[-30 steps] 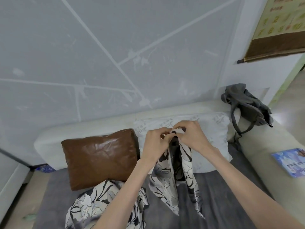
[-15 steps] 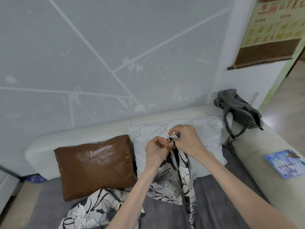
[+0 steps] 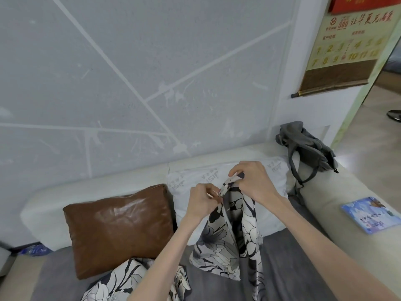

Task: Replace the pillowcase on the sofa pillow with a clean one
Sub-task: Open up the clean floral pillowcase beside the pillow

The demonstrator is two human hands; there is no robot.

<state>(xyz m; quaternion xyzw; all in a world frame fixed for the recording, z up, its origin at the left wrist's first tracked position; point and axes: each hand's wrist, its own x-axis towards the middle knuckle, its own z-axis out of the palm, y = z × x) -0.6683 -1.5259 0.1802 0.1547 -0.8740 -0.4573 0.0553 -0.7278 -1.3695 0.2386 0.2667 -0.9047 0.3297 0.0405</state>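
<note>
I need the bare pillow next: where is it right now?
The bare white pillow leans against the sofa backrest right of centre in the head view, between the brown cushion and the grey bag, behind both hands.

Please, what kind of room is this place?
Most likely a home living room: a cream sofa with a brown cushion stands against the wall, a wall calendar hangs at the right, and a grey bag lies on the sofa's back.

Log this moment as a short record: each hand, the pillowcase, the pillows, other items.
left hand: pinches the zipper area at the floral pillowcase opening
right hand: grips the pillowcase's top edge
pillowcase: held up, hanging over the grey seat
white pillow: bare, against the sofa back
brown pillow: beside it
other: grey bag, blue book on the armrest
</note>
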